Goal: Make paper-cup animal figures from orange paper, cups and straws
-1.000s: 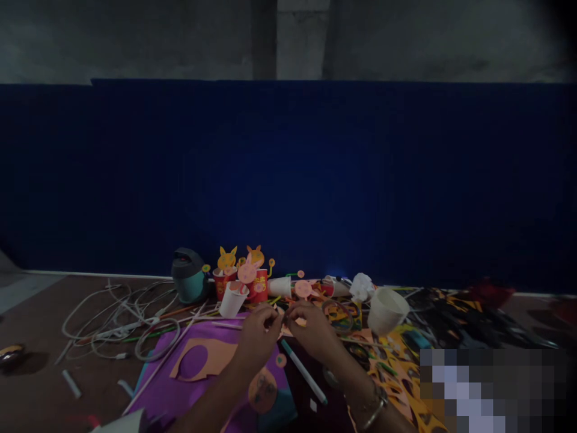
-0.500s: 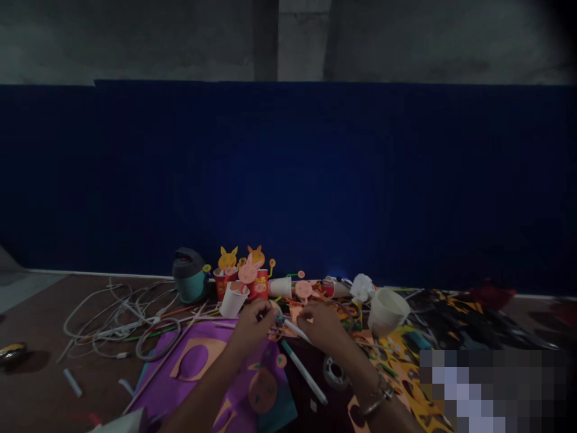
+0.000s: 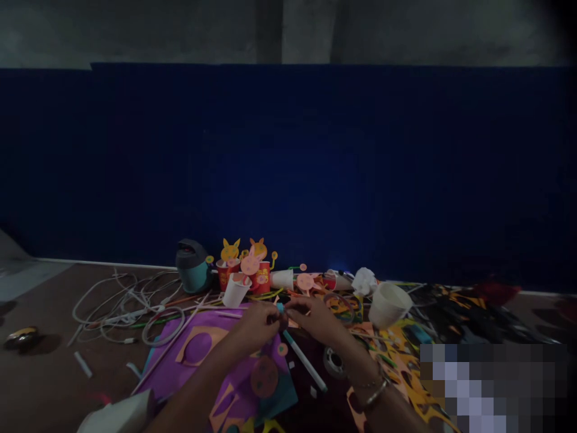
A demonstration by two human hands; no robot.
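My left hand (image 3: 260, 323) and my right hand (image 3: 312, 317) meet over the middle of the table, fingers closed. Between their fingertips shows a small light-blue piece (image 3: 280, 307), too small to name. Just below them lies a white marker with teal ends (image 3: 305, 362). A round orange paper face (image 3: 264, 377) and purple paper sheets (image 3: 225, 337) lie under and beside my left forearm. A tape roll (image 3: 333, 362) is close to my right wrist, which wears a bracelet.
Behind my hands stand red paper cups (image 3: 261, 278) with paper animal heads, a tilted white cup (image 3: 236, 290) and a teal container (image 3: 193, 267). White cables (image 3: 117, 307) tangle at left. A white bowl (image 3: 390, 305) and yellow cut-out scraps (image 3: 401, 367) are at right. A blue partition (image 3: 288, 168) rises behind.
My hands have come closer together, and the white stick-like thing that showed between them is out of sight. The view has tipped slightly downward, showing more of the lower-left white cup.
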